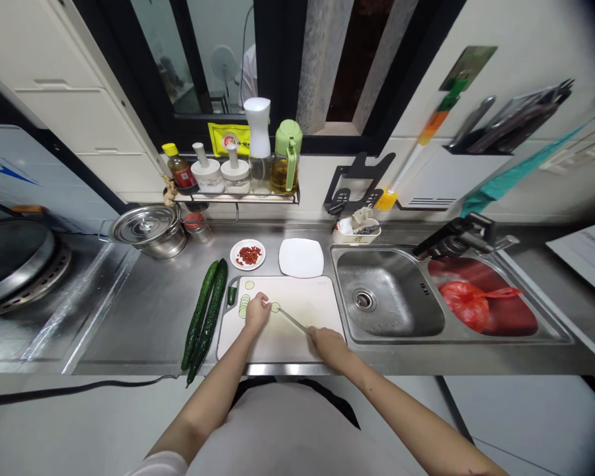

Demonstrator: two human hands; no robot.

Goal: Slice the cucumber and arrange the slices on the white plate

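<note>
My right hand [328,346] grips a knife [294,322], its blade slanting up and left over the white cutting board [297,350]. At the knife's tip is a pale round cucumber slice [276,307]. Beside that slice, my left hand [258,313] has its fingers curled together; whether they touch the slice or hold anything is too small to tell. Several overlapping cucumber slices [243,307] lie just left of my left hand, and a single slice [249,285] lies above them. A short dark green cucumber end [232,295] rests at the board's upper left.
Two whole cucumbers [209,317] lie left of the board. Behind it stand a small plate [238,263] of chopped red pieces and a white square plate [301,258]. A double sink [391,334] is at right, with a red bag [463,305]. A lidded pot [161,241] stands at left.
</note>
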